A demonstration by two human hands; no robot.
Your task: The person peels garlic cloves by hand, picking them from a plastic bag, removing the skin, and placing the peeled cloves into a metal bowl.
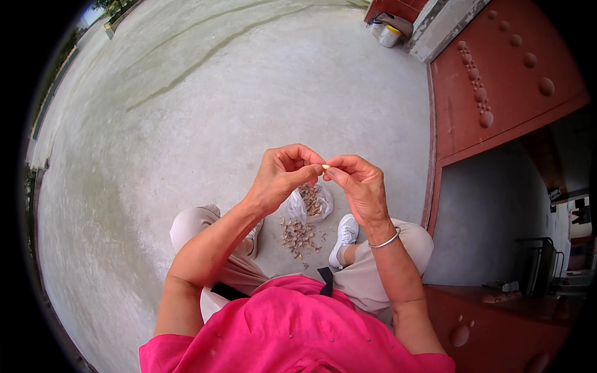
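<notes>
A small pale piece, apparently a peeled garlic clove (326, 166), is pinched at the fingertips where my two hands meet. My left hand (282, 175) reaches it from the left with thumb and index finger. From the other side my right hand (364, 184), a silver bangle (385, 238) on its wrist, grips it the same way. Below the hands a clear plastic bag (295, 205) lies open on the ground, holding brownish unpeeled cloves (311, 198), partly hidden by my fingers. Loose papery skins (298, 237) are scattered just in front of the bag, between my feet.
My white shoes (346, 235) stand either side of the skins on a concrete floor (224, 116). To the right is a red studded door (506, 88) beside a dark doorway (489, 210). A yellow-lidded container (389, 36) sits by the wall at the top.
</notes>
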